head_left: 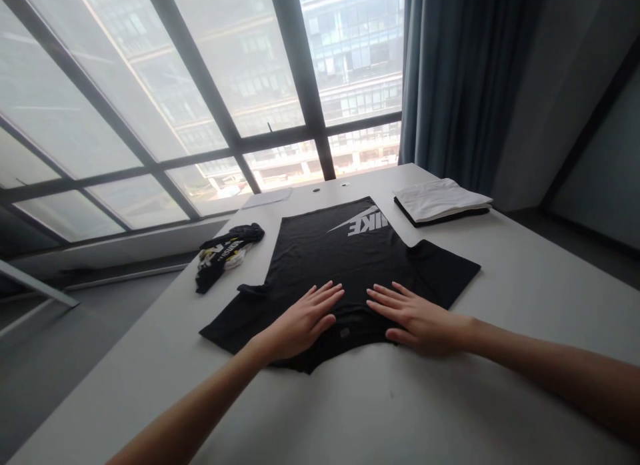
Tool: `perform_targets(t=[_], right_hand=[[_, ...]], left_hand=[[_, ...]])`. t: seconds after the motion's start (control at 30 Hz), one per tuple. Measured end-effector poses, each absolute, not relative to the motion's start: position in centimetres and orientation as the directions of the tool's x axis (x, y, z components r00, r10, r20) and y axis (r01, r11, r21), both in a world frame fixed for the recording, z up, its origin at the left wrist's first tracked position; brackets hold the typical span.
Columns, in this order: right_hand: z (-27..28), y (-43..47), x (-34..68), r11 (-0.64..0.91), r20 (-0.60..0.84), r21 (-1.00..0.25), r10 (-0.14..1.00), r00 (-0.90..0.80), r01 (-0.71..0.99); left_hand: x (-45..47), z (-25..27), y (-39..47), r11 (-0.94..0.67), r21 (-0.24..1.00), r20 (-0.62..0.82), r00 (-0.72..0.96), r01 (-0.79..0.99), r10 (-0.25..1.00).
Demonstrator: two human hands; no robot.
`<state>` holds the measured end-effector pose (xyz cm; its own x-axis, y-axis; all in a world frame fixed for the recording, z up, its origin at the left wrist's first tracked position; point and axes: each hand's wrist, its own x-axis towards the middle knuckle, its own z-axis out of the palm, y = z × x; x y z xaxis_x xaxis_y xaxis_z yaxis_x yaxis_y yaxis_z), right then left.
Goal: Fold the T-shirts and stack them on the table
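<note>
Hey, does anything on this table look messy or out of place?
Only the crumpled garment left of the black T-shirt: it lies bunched by the table edge, while the folded stack sits neat.

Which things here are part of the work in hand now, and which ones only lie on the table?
In use:
black T-shirt, spread flat
left hand and right hand, both flat on its near part

Lying about:
crumpled black and yellow garment, left of the shirt
folded white and black stack, far right
</note>
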<state>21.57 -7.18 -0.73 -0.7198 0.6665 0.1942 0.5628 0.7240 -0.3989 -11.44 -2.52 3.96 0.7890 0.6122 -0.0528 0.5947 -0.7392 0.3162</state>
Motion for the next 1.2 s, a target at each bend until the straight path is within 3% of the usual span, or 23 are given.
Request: perform_targets(t=[0.13,0.23,0.4,0.53,0.73,0.93,1.2], right_hand=[[-1.0,-7.7,21.5,0.718,0.129,-0.464,0.634,-0.763,0.518],[-0.7,-7.3,21.6,0.707,0.15,-0.464,0.656,-0.74,0.534],[-1.3,-5.9,22.0,0.66,0.237,-0.354,0.748,-0.62,0.662],[-2.1,-5.0,23.1,0.635,0.211,-0.28,0.773,-0.599,0.72],[-0.5,-5.6,23.1,0.635,0.338,-0.358,0.771,-0.539,0.684],[0.3,-7.4,21.9,0.75,0.096,-0.429,0.592,-0.8,0.503],[0.3,-7.8,21.9,0.749,0.044,-0.456,0.559,-0.828,0.48]], left_hand=[[-14.0,2.2,-4.6,-0.768,0.279,-0.09,0.812,0.576,0.576],[-14.0,2.1,-5.3,-0.779,0.286,-0.021,0.816,0.559,0.578],[-13.0,1.9,-5.8,-0.814,0.314,-0.023,0.861,0.489,0.508],[-13.0,1.4,-5.9,-0.815,0.319,-0.03,0.865,0.483,0.501],[-13.0,2.2,-6.2,-0.838,0.322,0.009,0.884,0.44,0.467],[-12.5,2.9,-7.0,-0.855,0.364,-0.062,0.926,0.369,0.373],[-12.5,3.0,-6.9,-0.85,0.393,-0.051,0.932,0.35,0.36]])
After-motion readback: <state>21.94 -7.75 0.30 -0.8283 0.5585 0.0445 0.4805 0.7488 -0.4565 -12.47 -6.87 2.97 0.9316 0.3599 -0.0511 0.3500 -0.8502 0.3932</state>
